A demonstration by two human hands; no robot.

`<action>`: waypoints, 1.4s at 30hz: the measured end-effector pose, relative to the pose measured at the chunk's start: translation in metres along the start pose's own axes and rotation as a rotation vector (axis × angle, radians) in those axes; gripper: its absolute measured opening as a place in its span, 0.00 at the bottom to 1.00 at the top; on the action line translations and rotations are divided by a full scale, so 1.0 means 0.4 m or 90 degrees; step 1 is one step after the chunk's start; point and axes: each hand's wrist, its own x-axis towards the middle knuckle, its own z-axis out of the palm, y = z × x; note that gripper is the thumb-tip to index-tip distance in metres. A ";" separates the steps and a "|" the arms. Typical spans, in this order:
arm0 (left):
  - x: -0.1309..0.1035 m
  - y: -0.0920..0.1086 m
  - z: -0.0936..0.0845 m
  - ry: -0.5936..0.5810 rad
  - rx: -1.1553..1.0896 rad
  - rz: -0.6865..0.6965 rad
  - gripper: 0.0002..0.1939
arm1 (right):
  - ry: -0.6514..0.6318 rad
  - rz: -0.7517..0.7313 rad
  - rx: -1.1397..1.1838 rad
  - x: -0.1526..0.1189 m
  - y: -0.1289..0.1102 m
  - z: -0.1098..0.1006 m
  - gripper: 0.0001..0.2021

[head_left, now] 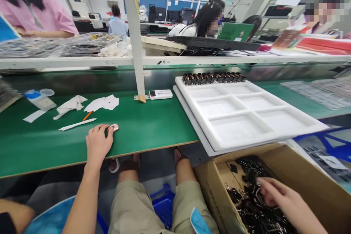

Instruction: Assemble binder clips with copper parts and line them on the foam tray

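My left hand (99, 139) rests on the green table mat, its fingers closed on a small pale pink piece (114, 127) with a dark round mark. Fingers cover part of that piece. At the lower right, my right hand (283, 194) reaches into a cardboard box (210, 182) with its fingers pinched together. Below and around those fingertips lies a heap of black parts with shiny metal bits (257, 208). Whether one of them is between the fingers is unclear. A white pen (77, 124) and an orange stick (88, 116) lie beyond my left hand.
A white foam tray (238, 113) with square recesses overhangs the table edge; a row of black-and-copper parts (214, 78) stands along its far edge. A white device (161, 94) sits by the post (134, 33). White scraps (102, 103) lie left. Several people work beyond the rail.
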 end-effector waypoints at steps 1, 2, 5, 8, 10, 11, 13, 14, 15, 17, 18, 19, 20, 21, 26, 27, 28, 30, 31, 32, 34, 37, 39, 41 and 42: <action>-0.001 -0.005 0.003 0.000 -0.025 0.002 0.19 | 0.034 0.010 0.112 -0.019 -0.030 -0.021 0.26; -0.002 -0.007 0.003 -0.001 -0.059 0.000 0.18 | 0.058 0.016 0.218 -0.039 -0.063 -0.034 0.26; -0.007 0.005 -0.005 -0.019 -0.228 -0.035 0.17 | 0.015 0.004 0.362 -0.097 -0.173 -0.023 0.33; -0.013 0.057 -0.010 -0.049 -0.510 -0.083 0.23 | -0.171 -0.090 0.349 -0.133 -0.288 0.061 0.37; -0.015 0.108 -0.005 -0.092 -0.700 -0.090 0.26 | -0.253 -0.185 0.321 -0.131 -0.370 0.142 0.33; -0.016 0.134 -0.001 -0.119 -0.768 -0.089 0.27 | -0.280 -0.232 0.321 -0.118 -0.412 0.185 0.30; -0.017 0.180 0.011 -0.173 -0.836 -0.081 0.26 | -0.319 -0.320 0.362 -0.066 -0.490 0.269 0.25; -0.017 0.199 0.017 -0.192 -0.848 -0.080 0.26 | -0.328 -0.353 0.402 -0.030 -0.525 0.308 0.24; -0.017 0.213 0.024 -0.206 -0.855 -0.080 0.26 | -0.325 -0.376 0.445 0.008 -0.555 0.344 0.24; -0.019 0.228 0.035 -0.217 -0.866 -0.086 0.27 | -0.296 -0.393 0.529 0.079 -0.601 0.408 0.24; -0.021 0.230 0.040 -0.214 -0.869 -0.091 0.27 | -0.287 -0.392 0.558 0.108 -0.618 0.436 0.25; -0.023 0.229 0.043 -0.210 -0.871 -0.096 0.27 | -0.287 -0.387 0.577 0.130 -0.632 0.462 0.26; -0.025 0.227 0.046 -0.206 -0.871 -0.100 0.26 | -0.298 -0.383 0.587 0.147 -0.643 0.484 0.26; -0.027 0.225 0.048 -0.205 -0.871 -0.103 0.26 | -0.316 -0.381 0.588 0.159 -0.652 0.502 0.27; -0.027 0.221 0.053 -0.225 -0.884 -0.114 0.26 | -0.405 -0.418 0.523 0.181 -0.671 0.538 0.28; -0.026 0.222 0.052 -0.227 -0.891 -0.120 0.26 | -0.418 -0.433 0.499 0.183 -0.673 0.538 0.28; -0.025 0.223 0.052 -0.231 -0.897 -0.128 0.26 | -0.428 -0.446 0.477 0.184 -0.676 0.538 0.27; -0.025 0.225 0.049 -0.245 -0.905 -0.137 0.27 | -0.437 -0.465 0.442 0.185 -0.682 0.538 0.27; -0.025 0.225 0.047 -0.253 -0.906 -0.138 0.27 | -0.439 -0.470 0.430 0.186 -0.685 0.539 0.28; -0.025 0.226 0.046 -0.260 -0.906 -0.139 0.26 | -0.441 -0.472 0.420 0.186 -0.687 0.542 0.28; -0.027 0.227 0.042 -0.268 -0.902 -0.138 0.26 | -0.446 -0.471 0.410 0.185 -0.689 0.547 0.30; -0.029 0.230 0.038 -0.272 -0.895 -0.137 0.25 | -0.447 -0.460 0.414 0.184 -0.687 0.551 0.30; -0.028 0.232 0.037 -0.270 -0.887 -0.134 0.26 | -0.448 -0.458 0.421 0.186 -0.686 0.551 0.30; -0.027 0.232 0.037 -0.263 -0.880 -0.131 0.26 | -0.451 -0.462 0.423 0.189 -0.689 0.552 0.29; -0.025 0.231 0.038 -0.261 -0.875 -0.129 0.26 | -0.451 -0.463 0.425 0.191 -0.692 0.554 0.28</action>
